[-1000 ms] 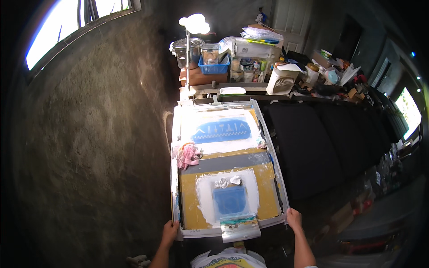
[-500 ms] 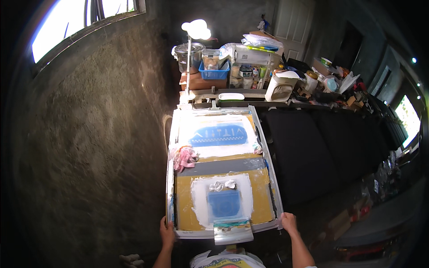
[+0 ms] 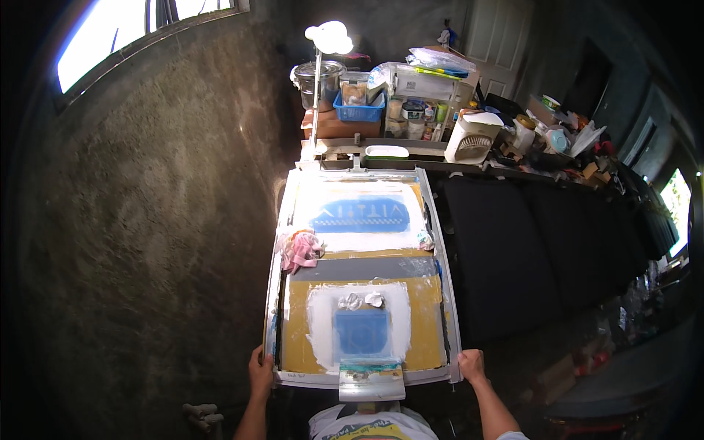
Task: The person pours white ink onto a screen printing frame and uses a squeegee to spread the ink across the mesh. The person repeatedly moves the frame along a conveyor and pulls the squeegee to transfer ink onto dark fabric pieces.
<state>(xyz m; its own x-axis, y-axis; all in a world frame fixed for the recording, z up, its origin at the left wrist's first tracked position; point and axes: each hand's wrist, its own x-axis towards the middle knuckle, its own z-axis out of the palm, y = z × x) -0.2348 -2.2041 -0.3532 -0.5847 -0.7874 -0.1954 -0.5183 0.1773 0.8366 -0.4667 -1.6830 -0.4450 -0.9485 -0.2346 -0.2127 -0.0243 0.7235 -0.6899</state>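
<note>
A screen printing frame point(image 3: 436, 270) with pale metal sides lies in front of me. My left hand point(image 3: 260, 368) grips its near left corner, and my right hand point(image 3: 471, 364) is closed round the near right corner. Blue stencil areas show on the mesh: a wide one point(image 3: 359, 213) in the far half and a squarish one point(image 3: 361, 331) in the near half. White ink blobs point(image 3: 373, 299) sit above the near stencil. A squeegee point(image 3: 372, 380) rests across the middle of the near edge. Pink rags point(image 3: 301, 251) lie on the frame's left side.
Black flat panels point(image 3: 502, 246) stretch along the right. Beyond the frame stand a lit lamp point(image 3: 328, 38), a blue basket point(image 3: 359, 110), a white fan unit point(image 3: 474, 136) and a white tray point(image 3: 386, 152). A rough wall point(image 3: 161, 205) runs along the left.
The view has shifted slightly, and the near end of the frame appears a little further left. Both hands keep their grip on its corners.
</note>
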